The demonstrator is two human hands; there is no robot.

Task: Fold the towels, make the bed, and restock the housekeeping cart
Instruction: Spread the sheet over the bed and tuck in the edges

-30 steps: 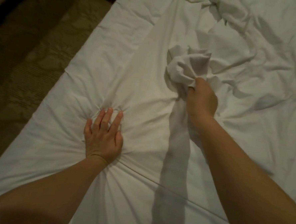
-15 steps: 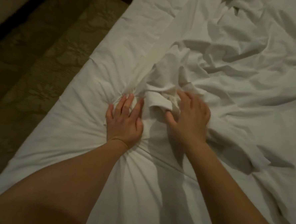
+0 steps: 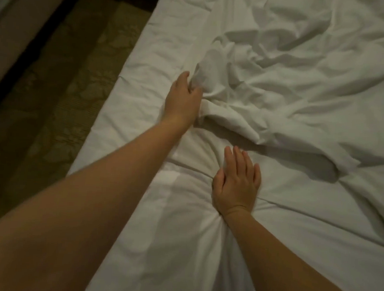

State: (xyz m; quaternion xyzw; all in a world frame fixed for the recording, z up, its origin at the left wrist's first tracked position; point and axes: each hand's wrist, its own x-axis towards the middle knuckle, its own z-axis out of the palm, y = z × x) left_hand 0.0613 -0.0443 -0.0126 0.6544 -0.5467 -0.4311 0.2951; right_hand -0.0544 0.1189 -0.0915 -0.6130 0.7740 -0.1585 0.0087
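Note:
A crumpled white sheet [image 3: 284, 88] lies loose over the bed [image 3: 180, 246], whose white cover is smoother on the near side. My left hand [image 3: 182, 97] reaches forward near the bed's left edge, and its fingers curl round a bunched fold of the sheet. My right hand [image 3: 236, 184] lies flat, fingers straight, pressing into the cover, which dents and puckers around it. The sheet's turned-back edge [image 3: 232, 127] sits just beyond that hand.
A patterned olive carpet [image 3: 66, 97] runs along the bed's left side. Beyond it, at the top left, stands a dark-edged piece of furniture or wall base [image 3: 25, 29]. The rumpled sheet covers the far and right parts of the bed.
The hands swapped roles: my right hand let go of the bunched sheet and now presses flat on the bed. My left hand stopped pressing, moved forward and took the fold.

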